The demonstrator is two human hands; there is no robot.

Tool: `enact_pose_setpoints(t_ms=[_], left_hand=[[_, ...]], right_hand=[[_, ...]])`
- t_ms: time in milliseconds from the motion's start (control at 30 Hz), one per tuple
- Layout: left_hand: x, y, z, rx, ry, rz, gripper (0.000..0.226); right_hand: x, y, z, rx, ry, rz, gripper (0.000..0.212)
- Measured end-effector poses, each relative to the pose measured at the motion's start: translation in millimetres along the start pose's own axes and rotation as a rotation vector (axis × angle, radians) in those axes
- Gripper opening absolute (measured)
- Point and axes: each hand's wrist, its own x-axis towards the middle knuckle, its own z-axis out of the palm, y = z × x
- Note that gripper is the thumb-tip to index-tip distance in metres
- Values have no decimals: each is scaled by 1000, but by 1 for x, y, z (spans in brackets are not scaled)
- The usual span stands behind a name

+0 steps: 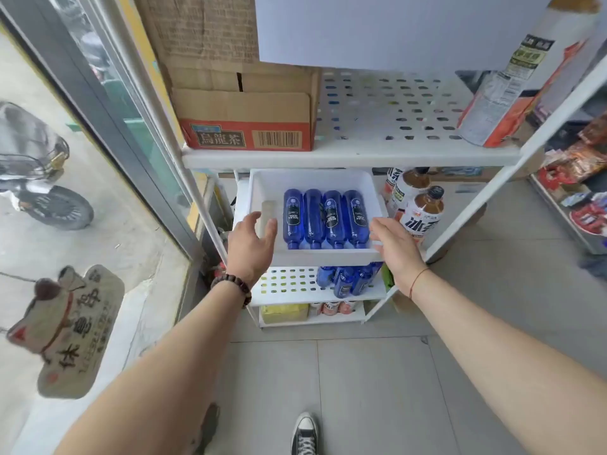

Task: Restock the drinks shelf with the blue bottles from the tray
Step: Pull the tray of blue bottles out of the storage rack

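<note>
Four blue bottles (323,218) lie in the tray (315,256); more already stand at the lower shelf's (289,284) right edge. My left hand (251,246) is open and empty; my right hand (395,241) rests on the tray's right corner.

Four blue bottles (324,219) flat, side by side, caps toward the camera, in white tray (315,179); more blue bottles (348,279) on white perforated shelf (285,284) below.

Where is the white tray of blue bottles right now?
Head view, centre: the white tray sits below the top shelf, between the left hand and right hand, with brown tea bottles to its right.
</note>
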Motion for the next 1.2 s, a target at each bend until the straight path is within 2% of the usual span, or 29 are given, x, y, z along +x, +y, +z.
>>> enact_pose_setpoints(t_ms=[267,433,633,800,1033,1200], left_hand=[[40,-26,17,168,8,17,65],[61,-35,34,277,-17,76,59],[75,-31,45,338,-22,5,50],[84,-31,46,434,23,-50,50],[80,-31,50,596,-4,31,43],[81,-37,51,591,46,53,59]], right_hand=[[46,24,7,-299,106,-12,56],[74,33,17,-449,117,-54,54],[103,39,31,-652,241,7,60],[121,39,29,-640,363,107,59],[111,46,35,-886,224,47,79],[106,49,33,-945,214,-35,85]])
